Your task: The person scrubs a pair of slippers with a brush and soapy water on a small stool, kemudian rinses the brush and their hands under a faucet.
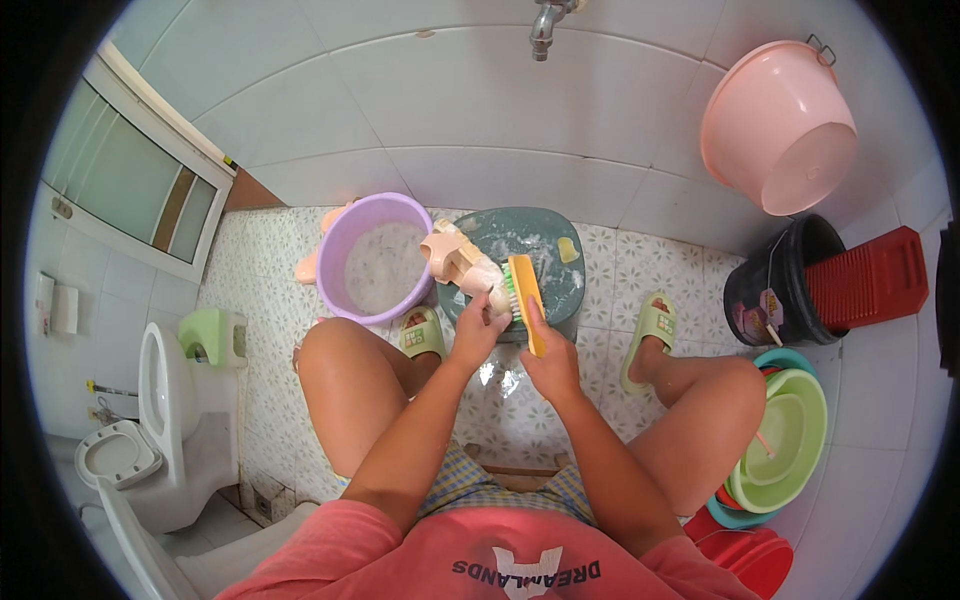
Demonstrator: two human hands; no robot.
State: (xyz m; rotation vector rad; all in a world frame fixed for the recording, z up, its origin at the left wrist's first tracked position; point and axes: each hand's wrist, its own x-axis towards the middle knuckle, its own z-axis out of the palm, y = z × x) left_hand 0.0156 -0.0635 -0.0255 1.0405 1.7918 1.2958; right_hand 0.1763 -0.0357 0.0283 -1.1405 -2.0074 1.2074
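Observation:
My left hand (480,328) grips one end of a pale pink sandal (463,264), which is tilted above a dark green plastic stool (491,225). In my right hand (553,361) is a yellow-handled scrub brush (527,289) with green and white bristles. Those bristles touch the sandal's edge near my left fingers. White suds streak the stool's wet top, and a small yellow piece (568,250), perhaps soap, lies towards its right side. Close by on the left stands a purple basin (328,259) of cloudy, sudsy water.
More pink footwear (307,268) lies behind the basin. A metal tap (545,30) juts from the tiled wall. On the right are a hanging pink bucket (780,112), a black bucket (750,285) holding a red washboard (870,281), and stacked basins (787,450). A toilet (169,420) stands left.

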